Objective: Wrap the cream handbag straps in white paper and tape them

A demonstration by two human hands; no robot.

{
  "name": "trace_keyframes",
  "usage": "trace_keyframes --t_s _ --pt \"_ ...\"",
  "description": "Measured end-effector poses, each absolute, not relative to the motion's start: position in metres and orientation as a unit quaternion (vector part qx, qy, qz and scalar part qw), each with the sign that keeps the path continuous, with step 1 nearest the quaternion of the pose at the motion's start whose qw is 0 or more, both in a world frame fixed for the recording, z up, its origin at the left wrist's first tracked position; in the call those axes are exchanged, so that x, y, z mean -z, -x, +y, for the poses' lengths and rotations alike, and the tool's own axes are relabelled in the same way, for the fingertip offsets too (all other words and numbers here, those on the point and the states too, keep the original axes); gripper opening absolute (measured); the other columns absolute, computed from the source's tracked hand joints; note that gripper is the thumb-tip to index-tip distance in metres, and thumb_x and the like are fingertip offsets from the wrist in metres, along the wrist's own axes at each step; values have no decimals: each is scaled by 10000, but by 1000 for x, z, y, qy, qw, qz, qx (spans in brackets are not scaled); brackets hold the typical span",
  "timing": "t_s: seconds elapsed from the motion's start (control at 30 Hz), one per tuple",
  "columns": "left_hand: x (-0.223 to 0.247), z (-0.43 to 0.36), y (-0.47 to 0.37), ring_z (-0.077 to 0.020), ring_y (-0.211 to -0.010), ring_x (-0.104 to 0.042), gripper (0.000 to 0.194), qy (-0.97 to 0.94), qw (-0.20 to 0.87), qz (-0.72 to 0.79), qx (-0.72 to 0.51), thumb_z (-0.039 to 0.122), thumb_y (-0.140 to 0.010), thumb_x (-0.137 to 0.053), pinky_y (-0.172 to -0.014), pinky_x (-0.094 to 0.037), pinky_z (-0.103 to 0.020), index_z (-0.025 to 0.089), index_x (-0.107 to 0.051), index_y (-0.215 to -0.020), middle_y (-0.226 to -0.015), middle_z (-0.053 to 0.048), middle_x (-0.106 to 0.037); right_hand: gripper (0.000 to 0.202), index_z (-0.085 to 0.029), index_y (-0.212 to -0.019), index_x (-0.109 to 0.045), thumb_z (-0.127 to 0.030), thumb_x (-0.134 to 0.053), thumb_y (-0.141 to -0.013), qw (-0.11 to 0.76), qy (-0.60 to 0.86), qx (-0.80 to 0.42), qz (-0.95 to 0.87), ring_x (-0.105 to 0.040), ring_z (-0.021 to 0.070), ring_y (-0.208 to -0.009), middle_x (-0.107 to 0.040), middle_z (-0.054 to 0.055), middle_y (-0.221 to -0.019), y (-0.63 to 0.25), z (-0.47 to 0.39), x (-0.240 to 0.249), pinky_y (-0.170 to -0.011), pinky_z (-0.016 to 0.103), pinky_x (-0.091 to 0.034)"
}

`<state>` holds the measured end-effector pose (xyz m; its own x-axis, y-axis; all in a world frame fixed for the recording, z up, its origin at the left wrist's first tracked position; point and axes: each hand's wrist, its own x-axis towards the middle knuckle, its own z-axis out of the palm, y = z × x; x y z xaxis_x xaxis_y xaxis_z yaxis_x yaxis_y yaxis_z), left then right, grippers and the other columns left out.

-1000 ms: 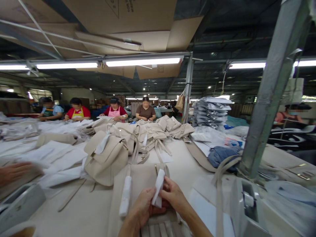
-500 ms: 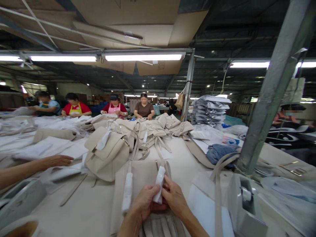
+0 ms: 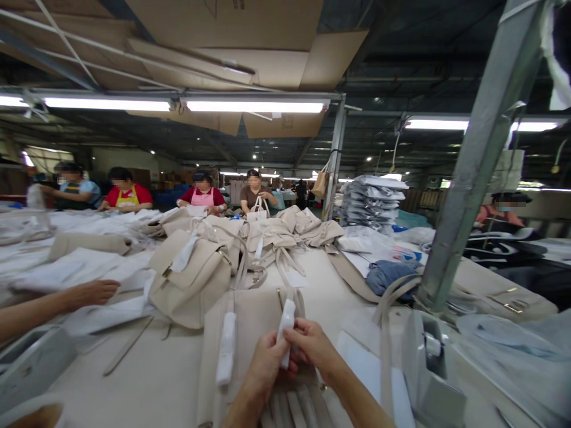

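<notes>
Beige bag (image 3: 256, 312), lower centre — one white wrap (image 3: 226, 351) on, second wrap (image 3: 286, 318) pinched between left hand (image 3: 263, 362) and right hand (image 3: 316, 345) — fastening unclear.

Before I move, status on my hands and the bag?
Left hand and right hand both on white wrap. Beige bag flat beneath. Tape dispenser right of them; another person's hand off left.

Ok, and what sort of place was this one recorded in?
Probably a bag factory's finishing or packing area: beige bags heaped on a long worktable, several aproned workers along its far side, and tube lights hung beneath a high metal-framed roof.
</notes>
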<state>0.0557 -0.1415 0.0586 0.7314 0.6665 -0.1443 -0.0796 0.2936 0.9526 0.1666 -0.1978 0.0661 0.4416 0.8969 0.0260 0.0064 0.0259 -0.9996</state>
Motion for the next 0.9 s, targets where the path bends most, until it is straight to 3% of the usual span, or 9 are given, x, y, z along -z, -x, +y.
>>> trace_keyframes --t_s 0.13,0.23,0.37,0.57,0.67,0.77,0.83,0.9 --pt "-64 -147 -52 -103 -569 -606 429 -468 825 220 -227 408 -642 -789 -559 -517 -208 84 -656 -890 -736 -73 -691 500 -131 -750 -601 -525 -811 -525 665 542 -402 -319 -447 56 -430 -581 -41 -553 -169 -191 -59 -412 198 -293" --pt "-65 -150 -50 -118 -588 -639 297 -439 851 230 -174 301 -673 -762 -559 -529 -200 82 -656 -844 -720 -77 -682 472 -129 -727 -598 -505 -808 -533 661 563 -390 -306 -318 18 -360 -521 -78 -478 -173 -193 -62 -371 196 -173" --pt "-58 -151 -53 -99 -473 -596 168 -466 823 270 -184 257 -762 -682 -433 -473 -165 104 -633 -811 -599 -31 -637 436 -145 -700 -580 -497 -789 -548 663 575 -371 -302 -230 7 -334 -432 -118 -405 -172 -196 -66 -371 215 -105" --pt "-45 -143 -60 -171 -629 -693 260 -453 828 284 -167 305 -750 -732 -552 -572 -242 101 -656 -891 -787 -123 -730 371 -157 -679 -571 -453 -758 -558 669 599 -344 -275 -255 20 -338 -449 -111 -417 -170 -195 -69 -367 221 -120" --pt "-45 -142 -60 -168 -638 -690 311 -456 828 271 -181 307 -704 -781 -582 -581 -246 96 -664 -900 -780 -110 -729 292 -164 -664 -563 -384 -740 -591 662 616 -329 -272 -273 32 -342 -441 -112 -407 -166 -192 -70 -370 215 -155" --pt "-47 -144 -58 -135 -553 -649 329 -468 820 263 -200 325 -656 -817 -501 -543 -202 111 -660 -850 -672 -44 -688 189 -172 -673 -573 -308 -698 -632 646 630 -328 -280 -335 57 -341 -457 -103 -416 -160 -197 -80 -378 214 -224" --pt "-48 -145 -58 -124 -524 -631 325 -471 817 262 -203 339 -649 -820 -471 -520 -188 121 -653 -824 -642 -25 -670 142 -174 -739 -626 -265 -679 -643 610 661 -290 -325 -447 88 -391 -573 -62 -510 -162 -215 -93 -425 227 -319" --pt "-48 -146 -58 -129 -535 -638 305 -477 809 275 -205 317 -657 -812 -480 -523 -191 124 -646 -825 -650 -34 -679 173 -203 -839 -677 -261 -664 -676 545 721 -162 -395 -564 122 -543 -689 -17 -709 -177 -248 -109 -557 253 -411"
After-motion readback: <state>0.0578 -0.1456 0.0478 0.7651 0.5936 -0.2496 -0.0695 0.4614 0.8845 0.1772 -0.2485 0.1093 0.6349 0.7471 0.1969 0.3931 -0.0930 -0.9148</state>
